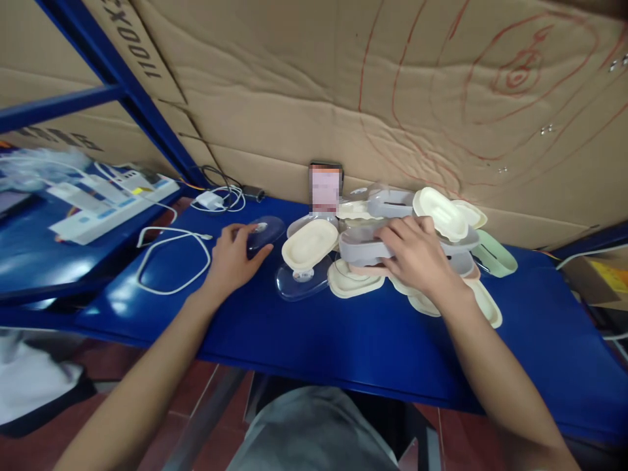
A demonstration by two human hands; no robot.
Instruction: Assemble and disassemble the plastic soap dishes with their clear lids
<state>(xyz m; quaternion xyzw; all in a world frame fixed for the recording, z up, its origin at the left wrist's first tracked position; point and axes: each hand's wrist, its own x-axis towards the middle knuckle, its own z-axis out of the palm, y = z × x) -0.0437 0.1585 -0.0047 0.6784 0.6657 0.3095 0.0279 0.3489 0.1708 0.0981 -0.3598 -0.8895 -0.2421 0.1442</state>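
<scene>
Left of the phone (325, 186), a white cable (169, 261) loops on the blue table (343, 340); the left hand (233, 258) clasps a clear domed lid (265, 230). Below the phone lie smooth cream oval dishes (309, 243). Rightward, the right hand (417, 255) grips a grey oval tray (360, 247).

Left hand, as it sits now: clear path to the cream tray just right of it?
Probably yes. The left hand rests on a clear lid, and the cream tray lies right beside it, uncovered, nothing between.

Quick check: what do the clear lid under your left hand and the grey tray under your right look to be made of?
Clear oval lid: likely thin glossy plastic; the blue table shows through. Grey oval tray: seemingly matte moulded plastic, opaque with smooth rounded edges.
</scene>
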